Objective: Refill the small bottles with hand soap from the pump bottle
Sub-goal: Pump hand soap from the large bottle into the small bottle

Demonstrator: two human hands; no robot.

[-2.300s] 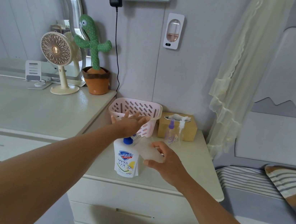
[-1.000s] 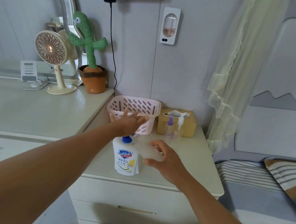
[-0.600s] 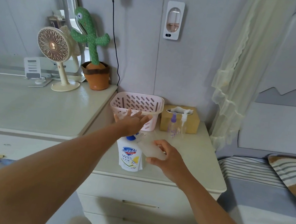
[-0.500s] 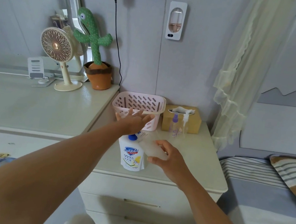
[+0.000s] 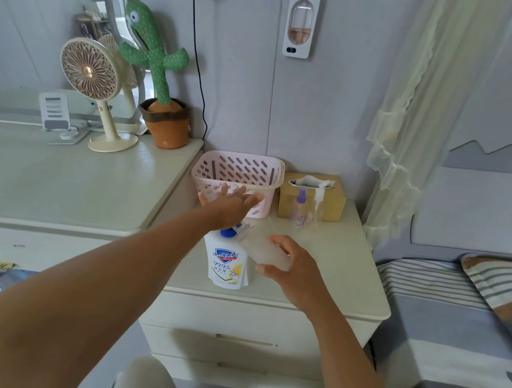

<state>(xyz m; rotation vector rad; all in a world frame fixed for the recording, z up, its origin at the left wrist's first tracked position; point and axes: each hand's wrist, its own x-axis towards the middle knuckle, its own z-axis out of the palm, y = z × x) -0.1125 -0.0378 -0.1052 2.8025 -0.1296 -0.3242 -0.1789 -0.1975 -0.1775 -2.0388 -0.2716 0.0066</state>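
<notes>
The person's 2 forearms [image 5: 126, 277] are bare from the lower frame edge to the wrists, and the left hand [image 5: 230, 206] and right hand [image 5: 295, 269] are bare as well. Low in the view, 1 knee [image 5: 142, 382] shows in plain, pale beige cloth.

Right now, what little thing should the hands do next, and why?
Probably push the left hand down on the pump bottle. Its straight fingers lie over the blue pump top, and the right hand holds a small cloudy bottle tilted with its mouth by that top, ready to catch soap.
</notes>
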